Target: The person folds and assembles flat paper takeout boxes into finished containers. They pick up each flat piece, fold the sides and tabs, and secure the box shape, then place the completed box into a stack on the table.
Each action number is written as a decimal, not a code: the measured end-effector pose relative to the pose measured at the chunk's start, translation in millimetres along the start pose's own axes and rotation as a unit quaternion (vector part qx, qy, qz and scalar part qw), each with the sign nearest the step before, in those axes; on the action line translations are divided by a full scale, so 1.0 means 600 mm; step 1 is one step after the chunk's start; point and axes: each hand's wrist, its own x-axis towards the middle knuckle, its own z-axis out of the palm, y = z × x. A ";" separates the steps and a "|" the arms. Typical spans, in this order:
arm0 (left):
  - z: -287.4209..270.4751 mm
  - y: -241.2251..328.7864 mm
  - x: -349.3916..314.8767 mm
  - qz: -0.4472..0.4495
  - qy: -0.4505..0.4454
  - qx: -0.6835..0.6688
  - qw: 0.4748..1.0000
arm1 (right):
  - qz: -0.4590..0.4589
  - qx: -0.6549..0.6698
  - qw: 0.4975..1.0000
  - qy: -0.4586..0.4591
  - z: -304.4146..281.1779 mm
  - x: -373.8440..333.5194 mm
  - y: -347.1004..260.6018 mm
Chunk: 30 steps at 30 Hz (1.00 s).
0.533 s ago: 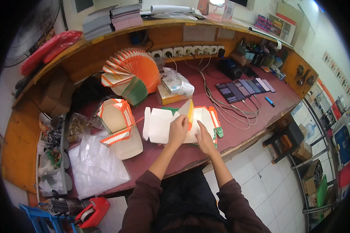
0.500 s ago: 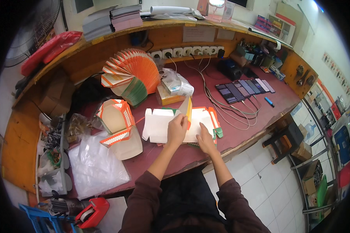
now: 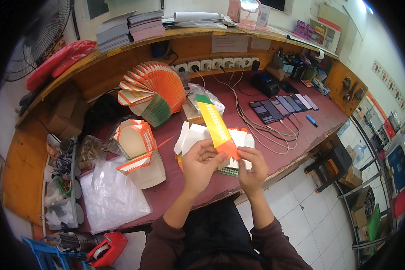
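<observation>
My left hand (image 3: 201,164) and my right hand (image 3: 253,169) both pinch the orange lower end of a narrow printed cardboard box panel (image 3: 212,120), yellow in the middle and green at its far tip. The panel is raised above an unfolded cardboard box blank (image 3: 194,134), whose white inner side faces up on the table. I cannot tell whether the panel is joined to that blank. To the left stands a folded-up open box (image 3: 135,140) with orange and white edges. A fanned stack of orange and green cartons (image 3: 159,85) rests behind it.
Plastic bags (image 3: 112,193) lie at the table's left. Several phones (image 3: 279,105) sit in a row on the right, with charging cables (image 3: 245,108) and a blue marker (image 3: 312,120) nearby. A red tape dispenser (image 3: 108,248) is at lower left, a black stool (image 3: 330,164) at right.
The printed panel has come up and turned so its yellow and orange face shows. My right hand has moved up from the blank's edge to pinch the panel's end.
</observation>
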 end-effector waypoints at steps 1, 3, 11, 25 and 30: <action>-0.008 0.010 -0.001 0.097 -0.003 0.104 0.990 | 0.054 0.027 0.998 0.029 -0.004 0.005 -0.006; -0.013 0.025 -0.005 0.213 -0.005 0.232 0.949 | 0.130 0.079 0.988 0.038 -0.018 0.011 -0.020; 0.011 0.056 -0.064 0.248 -0.016 0.225 0.942 | 0.078 0.072 0.994 0.024 -0.026 0.005 -0.098; 0.000 0.043 -0.092 0.067 0.002 -0.125 0.990 | -0.037 -0.085 0.987 -0.132 -0.022 -0.006 -0.138; -0.012 0.017 -0.074 0.087 0.061 -0.034 0.994 | -0.049 -0.139 0.966 -0.214 -0.026 -0.005 -0.122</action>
